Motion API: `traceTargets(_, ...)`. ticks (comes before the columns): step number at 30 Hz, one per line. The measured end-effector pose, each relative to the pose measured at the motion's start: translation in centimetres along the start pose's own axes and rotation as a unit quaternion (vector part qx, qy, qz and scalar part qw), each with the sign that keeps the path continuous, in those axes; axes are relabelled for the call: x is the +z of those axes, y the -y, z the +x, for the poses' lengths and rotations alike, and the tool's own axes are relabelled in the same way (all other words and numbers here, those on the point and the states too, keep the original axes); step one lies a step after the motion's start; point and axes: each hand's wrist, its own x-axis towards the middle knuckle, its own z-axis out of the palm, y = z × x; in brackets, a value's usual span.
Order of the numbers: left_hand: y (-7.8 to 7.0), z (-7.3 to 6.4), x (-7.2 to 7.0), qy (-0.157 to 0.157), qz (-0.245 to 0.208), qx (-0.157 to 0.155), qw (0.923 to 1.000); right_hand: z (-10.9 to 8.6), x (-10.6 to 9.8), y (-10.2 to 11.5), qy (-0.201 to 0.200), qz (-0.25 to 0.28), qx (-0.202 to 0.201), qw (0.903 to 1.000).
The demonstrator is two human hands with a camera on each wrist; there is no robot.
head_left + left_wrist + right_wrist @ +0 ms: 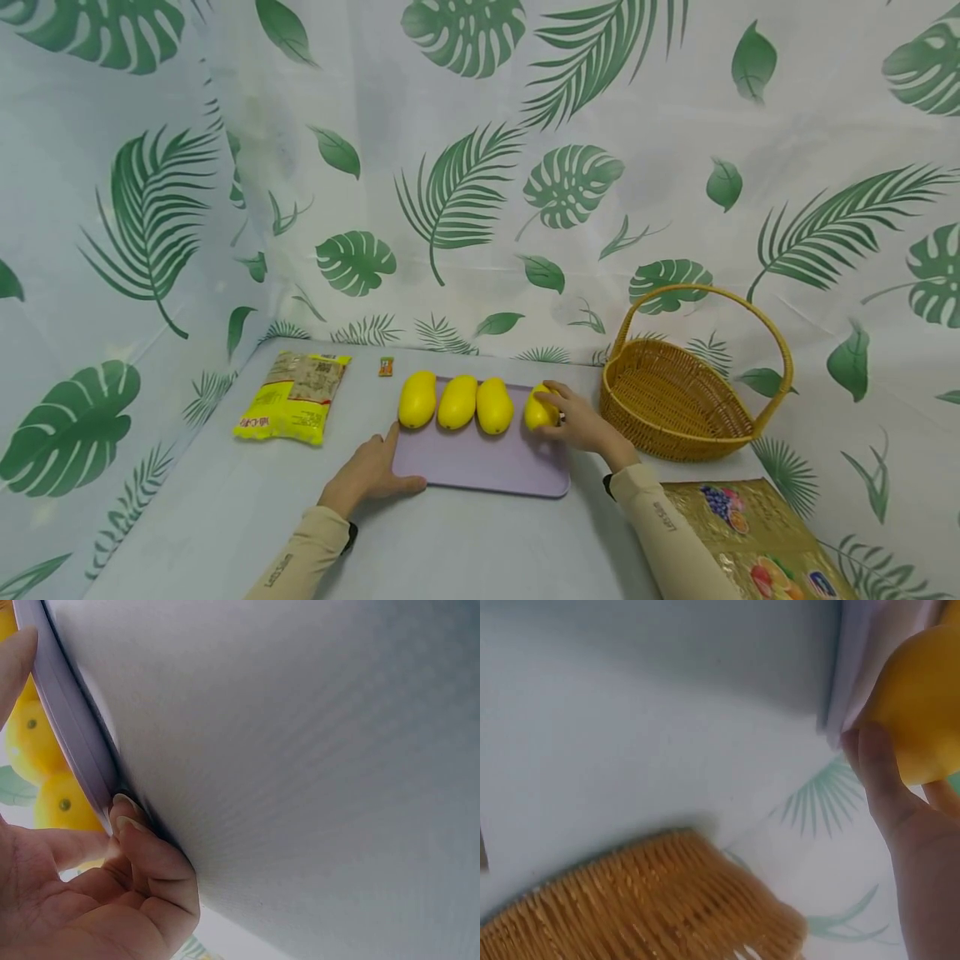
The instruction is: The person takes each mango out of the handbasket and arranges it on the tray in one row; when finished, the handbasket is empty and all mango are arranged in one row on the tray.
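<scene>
On the lilac tray [480, 467], three smooth yellow oval fruits, which look like mangoes, stand close together, the middle mango [457, 402] among them. Toward the tray's right end, my right hand [577, 419] grips another mango [537, 410], fingers over its far side and thumb at the near side. That mango [922, 705] fills the upper right of the right wrist view. My left hand [372, 472] holds the tray's near left corner, thumb along the front rim. Curled fingers [157, 862] press against the tray's edge [75, 727] in the left wrist view.
A wicker basket [675, 446] with a tall handle stands right of the tray. A gold fruit-printed packet [750, 525] lies nearer on the right. To the left lies a yellow bag [295, 398], with a small orange-and-green packet [386, 367] behind the tray. Leaf-printed cloth hangs behind.
</scene>
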Motion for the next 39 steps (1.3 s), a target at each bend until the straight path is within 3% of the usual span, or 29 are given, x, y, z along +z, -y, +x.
traceTargets(4, 0.1, 0.0, 0.1, -0.001, 0.002, 0.001, 1.0000, 0.2, 0.5, 0.2, 0.000, 0.004, -0.002, 1.0000)
traceTargets(11, -0.1, -0.2, 0.1, 0.002, -0.008, -0.002, 1.0000, 0.5, 0.8, 0.6, 0.038, 0.008, 0.025, 0.9989)
traceTargets(21, -0.4, 0.0, 0.2, 0.001, -0.004, 0.008, 1.0000, 0.5, 0.8, 0.5, 0.037, 0.007, 0.030, 0.9988)
traceTargets(30, -0.3, 0.0, 0.2, 0.002, -0.001, 0.004, 1.0000, -0.1, 0.5, 0.5, 0.016, 0.006, 0.032, 0.9994)
traceTargets(39, 0.1, -0.2, -0.2, -0.003, -0.011, 0.015, 0.9998, -2.0, -0.3, 0.6, -0.043, 0.054, 0.087, 0.9939)
